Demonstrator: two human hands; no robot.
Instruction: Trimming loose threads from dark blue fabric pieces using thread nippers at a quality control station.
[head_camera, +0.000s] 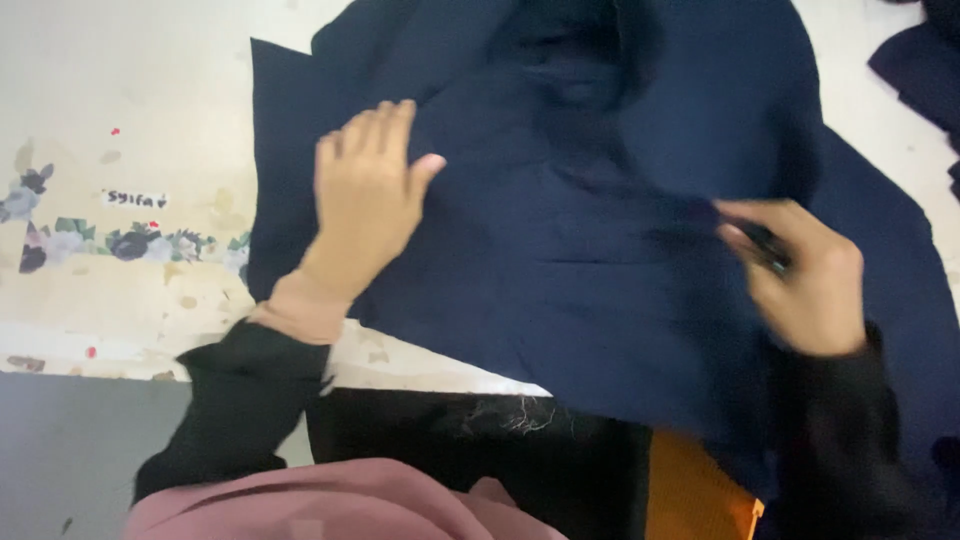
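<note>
A large piece of dark navy fabric lies spread over a pale worktable. My left hand rests flat on the fabric's left part, fingers together and pointing up, thumb out. My right hand is blurred at the fabric's right side, fingers curled around a small dark object that I cannot identify, with a fold of the cloth next to it. Both arms wear black sleeves.
The table's cover has a worn floral strip and a small white label at the left. More dark cloth lies at the top right. An orange object and pink garment sit at the bottom edge.
</note>
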